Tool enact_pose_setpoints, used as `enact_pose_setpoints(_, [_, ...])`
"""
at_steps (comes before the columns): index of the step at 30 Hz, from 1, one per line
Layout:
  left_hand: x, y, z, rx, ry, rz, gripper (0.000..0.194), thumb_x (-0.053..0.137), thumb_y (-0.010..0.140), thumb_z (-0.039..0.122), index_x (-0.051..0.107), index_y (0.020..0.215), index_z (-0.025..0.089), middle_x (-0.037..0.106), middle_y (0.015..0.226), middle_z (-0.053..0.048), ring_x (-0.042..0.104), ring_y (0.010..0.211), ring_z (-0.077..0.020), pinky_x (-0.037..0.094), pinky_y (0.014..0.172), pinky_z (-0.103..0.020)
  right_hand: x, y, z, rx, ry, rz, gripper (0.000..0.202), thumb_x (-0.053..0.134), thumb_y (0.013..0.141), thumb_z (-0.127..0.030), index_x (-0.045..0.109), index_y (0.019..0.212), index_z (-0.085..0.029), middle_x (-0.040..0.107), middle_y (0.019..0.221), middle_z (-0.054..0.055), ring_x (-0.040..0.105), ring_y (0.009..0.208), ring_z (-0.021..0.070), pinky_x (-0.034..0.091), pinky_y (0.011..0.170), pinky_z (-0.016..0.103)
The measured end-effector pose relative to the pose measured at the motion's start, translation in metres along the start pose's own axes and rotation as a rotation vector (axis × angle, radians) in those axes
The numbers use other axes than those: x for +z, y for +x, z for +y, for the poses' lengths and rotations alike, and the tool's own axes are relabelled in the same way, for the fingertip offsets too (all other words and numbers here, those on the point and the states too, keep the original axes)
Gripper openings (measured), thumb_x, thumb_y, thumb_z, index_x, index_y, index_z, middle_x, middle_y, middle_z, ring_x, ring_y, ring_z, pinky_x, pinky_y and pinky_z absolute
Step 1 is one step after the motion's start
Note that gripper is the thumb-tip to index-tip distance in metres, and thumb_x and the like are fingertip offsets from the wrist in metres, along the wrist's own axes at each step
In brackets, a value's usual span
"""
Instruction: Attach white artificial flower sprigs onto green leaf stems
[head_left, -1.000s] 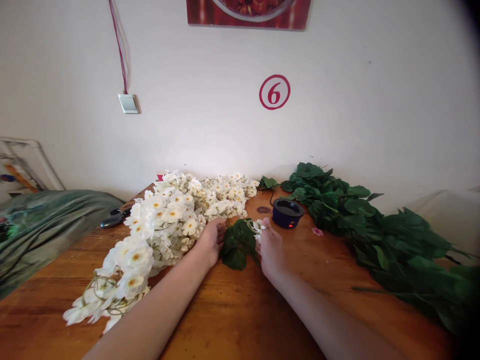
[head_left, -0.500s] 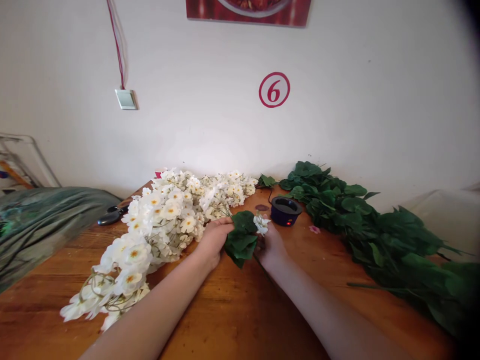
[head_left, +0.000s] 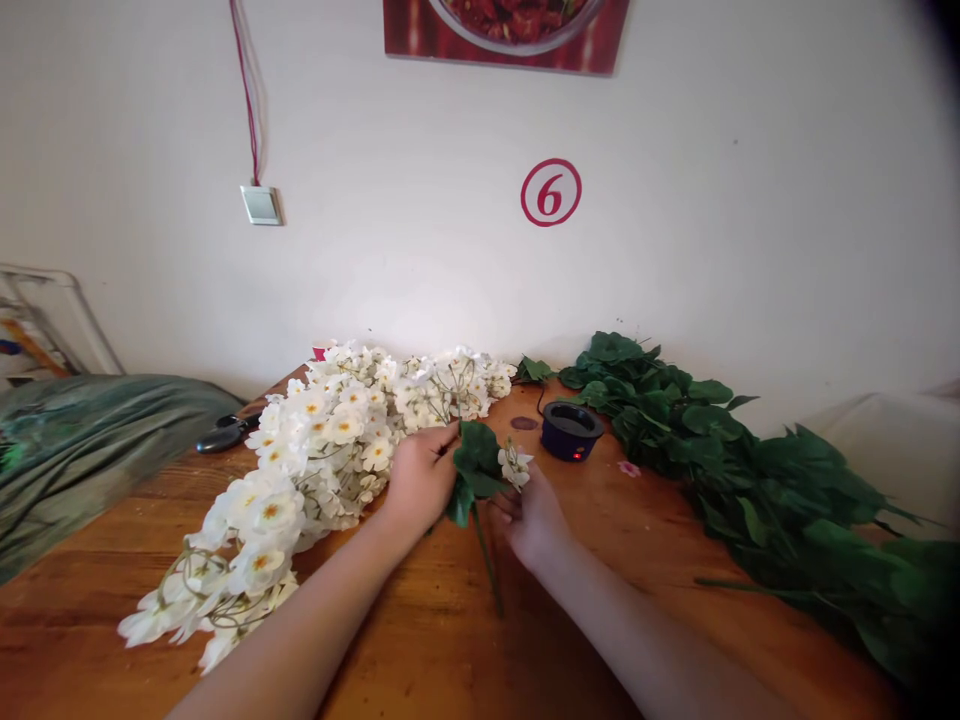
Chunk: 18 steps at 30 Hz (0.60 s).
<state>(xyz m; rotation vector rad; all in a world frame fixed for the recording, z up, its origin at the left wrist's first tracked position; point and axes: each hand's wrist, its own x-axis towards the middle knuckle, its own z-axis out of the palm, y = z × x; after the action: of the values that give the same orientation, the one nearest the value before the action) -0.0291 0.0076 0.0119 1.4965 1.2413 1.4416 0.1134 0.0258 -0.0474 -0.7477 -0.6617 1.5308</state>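
My left hand (head_left: 424, 475) is closed around a sprig of artificial green leaves (head_left: 477, 458), whose stem slants down toward me. Just right of the leaves, my right hand (head_left: 534, 512) pinches a small artificial white flower (head_left: 514, 466) with its blossom up. Its fingertips are partly hidden behind the leaves. To the left lies a long heap of white artificial flowers (head_left: 346, 425) with yellow centres. A small dark blue pot (head_left: 571, 430) with a lit red light stands beyond my right hand.
Green leaf sprigs (head_left: 705, 440) are piled along the right side of the wooden table (head_left: 420, 640). A pink blossom (head_left: 628, 468) lies near the pot. Black-handled scissors (head_left: 225, 432) rest at the left edge. A wall stands behind the table.
My left hand has turned the leaf sprig, so its stem now shows pointing down between my hands. My right hand has moved slightly left and lower with the white flower. The camera has tilted up slightly.
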Motion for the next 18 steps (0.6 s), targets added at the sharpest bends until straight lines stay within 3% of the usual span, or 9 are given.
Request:
enact_pose_setpoints(2, [-0.01,0.005,0.005,0.24,0.261,-0.016,0.022,0.059,0.079,0.019,0.057,0.057,0.019,0.057,0.059,0.0,0.051,0.065,-0.0153,0.032,0.062,-0.024,0.002,-0.001,-0.005,0.057,0.072,0.005,0.041,0.056,0.084,-0.045,0.03,0.062,-0.023,0.019,0.041,-0.013,0.009,0.035,0.0061,0.014,0.032,0.018])
enact_pose_setpoints(4, [-0.015,0.009,0.007,0.342,0.457,-0.026,0.027,0.056,0.084,0.024,0.055,0.058,0.019,0.054,0.057,0.0,0.048,0.06,-0.0149,0.027,0.059,-0.025,0.004,-0.002,-0.011,0.028,0.076,0.009,0.04,0.053,0.087,-0.045,0.03,0.062,-0.023,0.018,0.04,-0.013,0.007,0.036,0.0065,0.013,0.033,0.018])
enact_pose_setpoints(9, [-0.004,0.01,-0.007,0.272,0.697,-0.084,0.028,0.059,0.084,0.03,0.054,0.057,0.02,0.052,0.056,-0.001,0.045,0.055,-0.0159,0.024,0.059,-0.027,0.008,-0.005,-0.017,-0.055,0.008,0.004,0.04,0.058,0.084,-0.048,0.033,0.064,-0.023,0.023,0.041,-0.013,0.014,0.035,0.0064,0.016,0.033,0.019])
enact_pose_setpoints(13, [0.008,0.007,-0.026,0.286,0.753,-0.172,0.019,0.063,0.077,0.025,0.055,0.061,0.022,0.055,0.062,-0.004,0.051,0.064,-0.0206,0.033,0.066,-0.029,0.007,-0.003,-0.015,-0.035,0.005,0.047,0.041,0.057,0.085,-0.049,0.033,0.063,-0.023,0.023,0.04,-0.012,0.015,0.034,0.0066,0.016,0.032,0.019])
enact_pose_setpoints(18, [0.013,0.004,-0.035,0.31,0.675,-0.074,0.01,0.062,0.078,0.026,0.057,0.07,0.022,0.06,0.076,-0.01,0.056,0.088,-0.029,0.037,0.089,-0.037,0.005,0.001,-0.02,-0.053,0.027,0.044,0.041,0.056,0.087,-0.051,0.035,0.064,-0.023,0.023,0.039,-0.012,0.014,0.034,0.0065,0.017,0.032,0.019])
